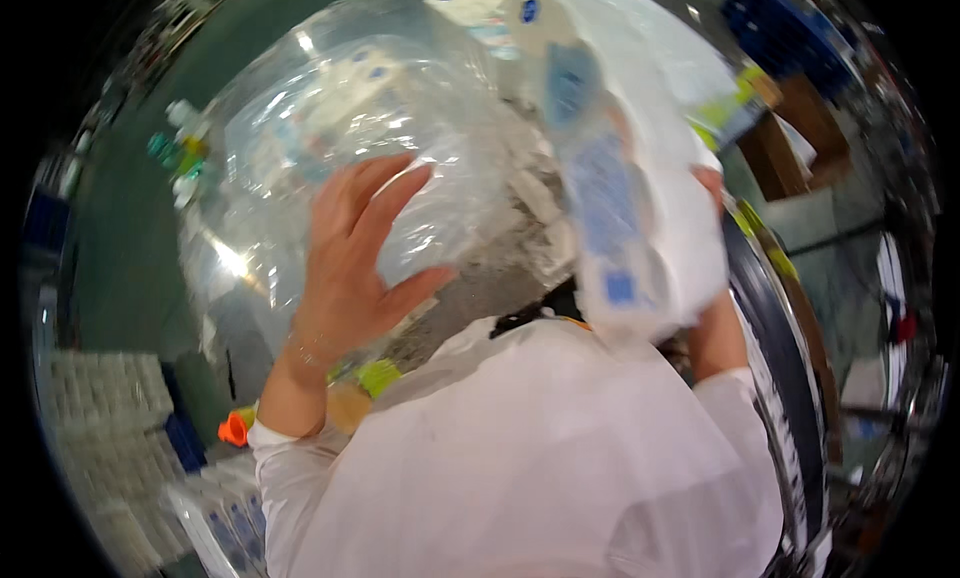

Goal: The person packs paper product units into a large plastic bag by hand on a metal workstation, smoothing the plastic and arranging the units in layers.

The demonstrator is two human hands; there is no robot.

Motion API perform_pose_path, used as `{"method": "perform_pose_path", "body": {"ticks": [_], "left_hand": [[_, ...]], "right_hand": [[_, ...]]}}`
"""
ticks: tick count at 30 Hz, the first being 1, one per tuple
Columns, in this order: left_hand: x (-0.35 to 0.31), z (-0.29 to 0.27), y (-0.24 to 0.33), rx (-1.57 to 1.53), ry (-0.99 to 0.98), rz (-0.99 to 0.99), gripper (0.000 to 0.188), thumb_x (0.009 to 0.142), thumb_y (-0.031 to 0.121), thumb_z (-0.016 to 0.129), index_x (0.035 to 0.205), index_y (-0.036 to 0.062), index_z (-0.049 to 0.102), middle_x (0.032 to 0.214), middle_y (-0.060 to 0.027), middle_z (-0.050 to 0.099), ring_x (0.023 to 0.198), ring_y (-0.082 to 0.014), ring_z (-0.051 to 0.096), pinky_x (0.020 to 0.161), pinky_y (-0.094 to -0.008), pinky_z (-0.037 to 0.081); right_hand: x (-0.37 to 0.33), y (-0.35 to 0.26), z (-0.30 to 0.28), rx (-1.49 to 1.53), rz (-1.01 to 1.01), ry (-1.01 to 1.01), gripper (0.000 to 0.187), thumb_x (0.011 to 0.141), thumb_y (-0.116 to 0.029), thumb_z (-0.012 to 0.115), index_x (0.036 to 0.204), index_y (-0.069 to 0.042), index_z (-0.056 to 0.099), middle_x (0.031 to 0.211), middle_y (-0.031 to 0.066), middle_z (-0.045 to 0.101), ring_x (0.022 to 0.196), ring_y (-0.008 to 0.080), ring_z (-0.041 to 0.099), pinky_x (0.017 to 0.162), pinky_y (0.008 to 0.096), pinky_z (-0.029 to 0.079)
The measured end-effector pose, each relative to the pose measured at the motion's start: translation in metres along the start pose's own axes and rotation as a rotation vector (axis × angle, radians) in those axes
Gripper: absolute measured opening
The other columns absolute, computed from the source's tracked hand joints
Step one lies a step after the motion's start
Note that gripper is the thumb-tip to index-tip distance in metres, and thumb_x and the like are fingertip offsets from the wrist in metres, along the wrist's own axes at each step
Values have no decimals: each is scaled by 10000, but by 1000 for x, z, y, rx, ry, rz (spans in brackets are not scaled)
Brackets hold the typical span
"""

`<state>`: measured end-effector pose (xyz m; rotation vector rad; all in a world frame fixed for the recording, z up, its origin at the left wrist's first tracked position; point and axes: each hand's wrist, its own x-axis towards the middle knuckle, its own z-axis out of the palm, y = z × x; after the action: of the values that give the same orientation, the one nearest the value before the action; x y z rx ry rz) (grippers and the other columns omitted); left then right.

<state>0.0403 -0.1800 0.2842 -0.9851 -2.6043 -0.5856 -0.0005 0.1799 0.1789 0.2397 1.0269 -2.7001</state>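
My left hand (362,248) is raised with its fingers apart and nothing in it. It is above or beside a large clear plastic bag (430,163), which holds white packs with blue print. On the right, my right hand (712,248) grips the outer side of a long white package with blue print (610,198). The package slants from the top of the view down toward my white clothing, and its picture is smeared by motion. Most of my right hand's fingers are hidden behind the package.
A black-edged curved belt or rail (765,318) runs along my right side. Beyond it stand an open cardboard box (790,143) and a blue crate (785,33). Stacked white packs (105,418) are at lower left, near an orange object (234,428). Green floor (130,248) lies leftward.
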Motion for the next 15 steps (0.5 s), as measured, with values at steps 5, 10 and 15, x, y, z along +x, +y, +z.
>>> {"method": "perform_pose_path", "body": {"ticks": [5,10,15], "left_hand": [[-116,-1,-56,403,-241,-489,735,631,247,708,1258,91,358,1334,-110,284,1232,-303,255,992,-496,175],[-162,8,-172,224,-33,-847,287,791,236,526,957,6,568,782,-103,597,740,-268,572,649,-374,442],[-60,-51,-172,-401,261,-787,254,816,199,506,762,-35,586,640,18,558,556,-75,453,530,-258,395]], "right_hand": [[-6,7,15,-248,159,-99,390,695,-313,557,961,-28,553,874,124,589,698,217,577,653,325,489],[19,36,66,-493,429,-312,376,700,-308,556,950,-27,556,864,121,591,696,217,577,651,326,489],[57,99,119,-489,755,-431,362,704,-302,555,939,-27,560,854,118,593,694,217,578,650,328,490]]}}
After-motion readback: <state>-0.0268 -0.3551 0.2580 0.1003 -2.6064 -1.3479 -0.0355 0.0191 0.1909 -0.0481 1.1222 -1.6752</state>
